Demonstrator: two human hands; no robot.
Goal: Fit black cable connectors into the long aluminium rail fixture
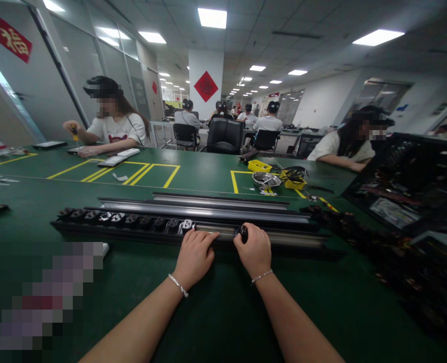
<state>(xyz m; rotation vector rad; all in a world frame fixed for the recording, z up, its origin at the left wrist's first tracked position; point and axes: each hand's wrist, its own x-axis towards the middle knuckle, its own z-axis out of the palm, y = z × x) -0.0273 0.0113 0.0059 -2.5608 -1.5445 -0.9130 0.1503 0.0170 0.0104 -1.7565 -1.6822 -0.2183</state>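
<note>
A long black metal channel (106, 233) lies across the table before me, with a row of black socket modules (131, 220) set in its left part. My left hand (195, 250) rests on the channel beside the last module in the row, its fingers stretched out and apart, holding nothing visible. Between the thumb and fingers of my right hand (256, 248) is a small black rounded piece that looks like a socket module (243, 232), held over the bare right stretch of the channel. Its underside is hidden. Behind lie more long channels (208, 207), parallel to this one.
At the right, many black modules (382, 247) are heaped near a large black bin (397, 186). A metal bowl (266, 180) and a yellow tray (260, 166) stand farther back. Co-workers sit at left (115, 126) and right (346, 136). A pixelated patch covers the lower left.
</note>
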